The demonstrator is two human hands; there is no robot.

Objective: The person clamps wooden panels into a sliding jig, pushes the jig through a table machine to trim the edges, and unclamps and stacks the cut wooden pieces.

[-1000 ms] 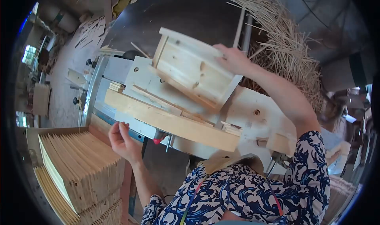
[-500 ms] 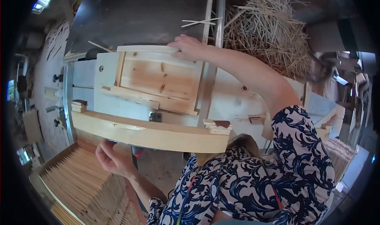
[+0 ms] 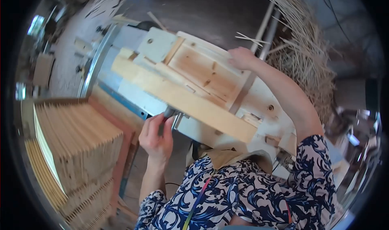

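A knotty pale wooden panel (image 3: 202,70) lies inside a low wooden frame on a white board. My right hand (image 3: 242,59) is closed over the right end of the light wooden strip (image 3: 204,43) along the panel's far edge. A long, thick wooden bar (image 3: 178,92) lies across the near side and hides part of the frame's near rail. Below this bar, my left hand (image 3: 156,137) has its fingers wrapped on a dark handle (image 3: 169,111) beside a metal rod. The handle is partly hidden by the fingers and the bar.
A dark tabletop (image 3: 194,11) lies beyond the frame, with a few thin sticks on it. Heaped thin wooden offcuts (image 3: 304,47) are at the right. Stacked wooden panels (image 3: 85,149) stand at the lower left. A metal rail (image 3: 97,62) edges the machine.
The view has turned, tilting the scene. The bar now sits closer to the panel, covering the earlier gap. My left hand has moved up onto the handle; my right hand stays at the far strip.
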